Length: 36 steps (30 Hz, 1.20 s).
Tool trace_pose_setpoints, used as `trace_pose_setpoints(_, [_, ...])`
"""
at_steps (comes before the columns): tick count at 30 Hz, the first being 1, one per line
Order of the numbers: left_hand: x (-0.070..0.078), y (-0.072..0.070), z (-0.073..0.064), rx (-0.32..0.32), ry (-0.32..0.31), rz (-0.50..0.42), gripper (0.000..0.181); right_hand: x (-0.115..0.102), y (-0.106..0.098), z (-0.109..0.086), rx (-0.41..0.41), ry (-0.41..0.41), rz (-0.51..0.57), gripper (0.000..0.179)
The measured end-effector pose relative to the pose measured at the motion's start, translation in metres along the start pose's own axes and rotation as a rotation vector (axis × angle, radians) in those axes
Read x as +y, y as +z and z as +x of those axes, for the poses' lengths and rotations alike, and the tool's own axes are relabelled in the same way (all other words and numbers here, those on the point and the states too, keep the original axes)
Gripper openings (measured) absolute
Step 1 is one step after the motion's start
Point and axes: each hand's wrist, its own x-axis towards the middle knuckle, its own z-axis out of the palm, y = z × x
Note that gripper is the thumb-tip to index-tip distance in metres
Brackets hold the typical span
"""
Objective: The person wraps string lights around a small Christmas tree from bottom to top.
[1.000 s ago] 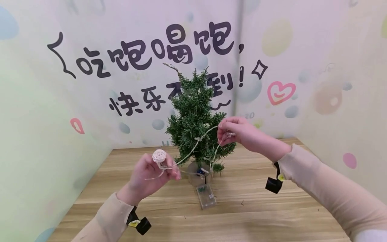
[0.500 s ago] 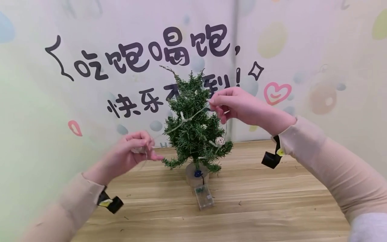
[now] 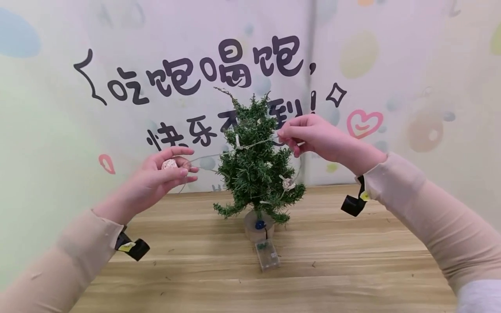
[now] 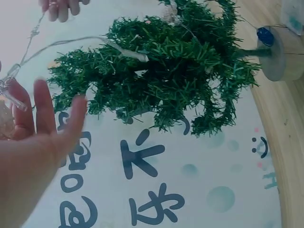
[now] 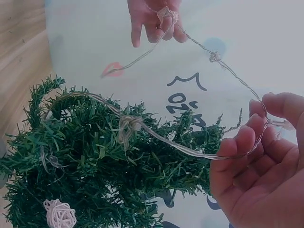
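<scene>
A pale wall (image 3: 399,56) printed with soft coloured spots, dark lettering (image 3: 235,63) and a pink heart outline (image 3: 365,126) rises behind a small green tree (image 3: 252,176). The tree stands upright on a wood-grain table (image 3: 332,287), its trunk set in a round, wood-coloured base (image 3: 253,231). A bright blue piece (image 3: 260,224) shows at the foot of the tree, and in front of the tree a clear box (image 3: 268,256) lies on the table, near the base.

A thin light string (image 3: 258,142) crosses the front of the tree's upper half, running between the two hands. To the left of the tree, the left hand (image 3: 158,171) pinches the string beside a white woven ball (image 3: 169,164), its other fingers extended; part of this grip is hidden. To the right of the tree, near its upper branches, the right hand (image 3: 313,132) pinches the string between thumb and fingertips, its remaining fingers bent, with the wire looping past them in the right wrist view. From there the string drops to the tree's lower right branches, where another woven ball (image 3: 288,184) rests against the needles. Both forearms wear beige sleeves (image 3: 411,195).
</scene>
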Motion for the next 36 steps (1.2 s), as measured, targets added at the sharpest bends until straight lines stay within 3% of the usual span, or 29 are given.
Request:
trace_pose_setpoints(2, [-0.001,0.001,0.000,0.034,-0.038,0.122,0.026,0.001,0.000,-0.001,-0.005,-0.006,-0.012,0.019])
trace_pose_setpoints(5, [-0.003,0.003,0.000,0.024,-0.123,0.328,0.018,0.002,-0.001,-0.002,0.007,-0.008,-0.030,0.018])
trace_pose_setpoints(8, [-0.006,0.007,-0.001,-0.027,-0.144,0.391,0.012,0.005,-0.001,-0.003,0.025,-0.008,-0.043,0.018])
trace_pose_setpoints(12, [-0.012,0.011,-0.002,-0.121,-0.041,0.257,0.009,0.008,-0.003,-0.001,0.036,-0.008,-0.049,0.019])
trace_pose_setpoints(17, [-0.016,0.015,0.002,-0.295,0.144,-0.075,0.025,0.011,-0.003,0.001,0.041,-0.015,-0.047,0.021])
trace_pose_setpoints(19, [-0.017,0.016,0.003,-0.349,0.175,-0.193,0.028,0.011,-0.003,0.002,0.052,-0.014,-0.044,0.021])
trace_pose_setpoints(21, [-0.017,0.017,0.005,-0.368,0.181,-0.248,0.029,0.012,-0.003,0.003,0.068,-0.013,-0.037,0.020])
trace_pose_setpoints(28, [-0.022,0.016,0.007,-0.332,0.094,-0.238,0.026,0.015,-0.008,0.000,0.097,-0.006,-0.020,0.019])
trace_pose_setpoints(31, [-0.025,0.015,0.007,-0.237,-0.005,-0.178,0.018,0.016,-0.010,-0.001,0.097,-0.009,-0.023,0.018])
trace_pose_setpoints(36, [-0.024,0.016,0.006,-0.039,-0.175,0.008,0.007,0.016,-0.012,-0.004,0.089,-0.015,-0.025,0.018])
